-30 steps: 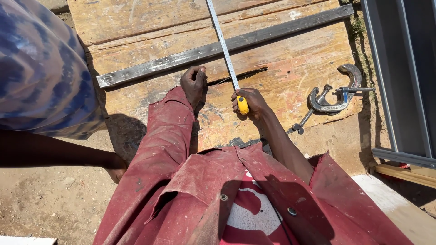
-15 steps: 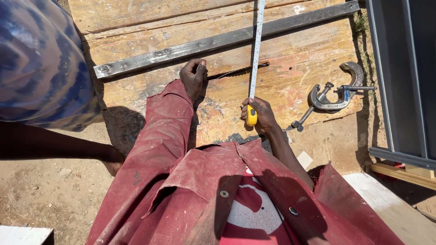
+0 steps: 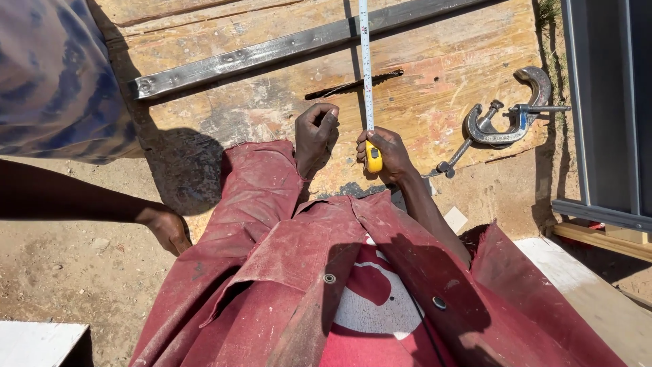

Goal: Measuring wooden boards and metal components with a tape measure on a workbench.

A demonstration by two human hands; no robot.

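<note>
Hard midday sun, sharp frame, strong contrast.
Wooden board (image 3: 435, 102) is brightly lit, slightly washed out far right; dark crisp shadow falls near left on board and dirt (image 3: 75, 272). Glare on clamp (image 3: 506, 115) and tape blade (image 3: 365, 61). Patterned cloth (image 3: 54, 75) far left soft, blurred.
</note>
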